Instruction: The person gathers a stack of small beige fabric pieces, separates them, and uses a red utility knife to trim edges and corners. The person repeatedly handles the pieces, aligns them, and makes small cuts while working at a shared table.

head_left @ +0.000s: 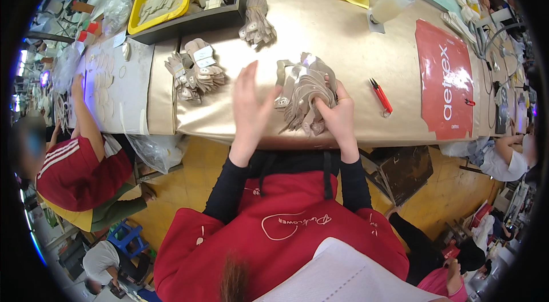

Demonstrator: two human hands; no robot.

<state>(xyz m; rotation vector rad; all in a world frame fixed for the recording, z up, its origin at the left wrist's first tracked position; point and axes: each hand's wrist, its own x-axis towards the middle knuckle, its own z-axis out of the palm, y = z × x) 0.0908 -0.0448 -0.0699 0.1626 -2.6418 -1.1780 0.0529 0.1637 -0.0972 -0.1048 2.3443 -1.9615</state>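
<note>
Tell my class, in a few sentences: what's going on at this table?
A person's right hand holds a fanned bunch of beige pieces over the near part of the table. The left hand, open and blurred, is just left of it; contact is hard to tell. One similar bundle lies farther left, and another bundle lies farther back. Red-handled snips lie unused to the right.

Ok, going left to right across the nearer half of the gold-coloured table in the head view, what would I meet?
Pile of beige pieces, left hand, fanned beige bundle, red-handled tool, red sheet.
</note>
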